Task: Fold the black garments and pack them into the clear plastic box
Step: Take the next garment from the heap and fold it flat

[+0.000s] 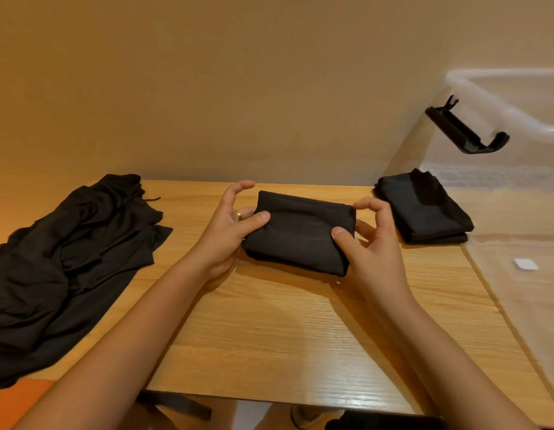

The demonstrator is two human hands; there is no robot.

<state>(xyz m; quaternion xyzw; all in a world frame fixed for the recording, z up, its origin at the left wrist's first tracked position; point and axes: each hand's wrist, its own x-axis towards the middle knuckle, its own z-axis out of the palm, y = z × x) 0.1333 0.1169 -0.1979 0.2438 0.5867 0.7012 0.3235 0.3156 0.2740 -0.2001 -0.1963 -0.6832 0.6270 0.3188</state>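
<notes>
A folded black garment (pixel 300 231) sits in the middle of the wooden table (pixel 269 336), held slightly above or on it. My left hand (pixel 229 231) grips its left end, thumb on top and fingers under. My right hand (pixel 365 243) grips its right end the same way, with the index finger raised. Another folded black garment (pixel 424 209) lies inside the clear plastic box (pixel 502 169) at the right, seen through its wall. A heap of unfolded black garments (pixel 67 259) lies at the table's left.
The box has a black latch handle (pixel 465 128) on its near end and a white label (pixel 525 263) on its side. A wall stands right behind the table. An orange surface (pixel 18 401) shows below the table's left corner.
</notes>
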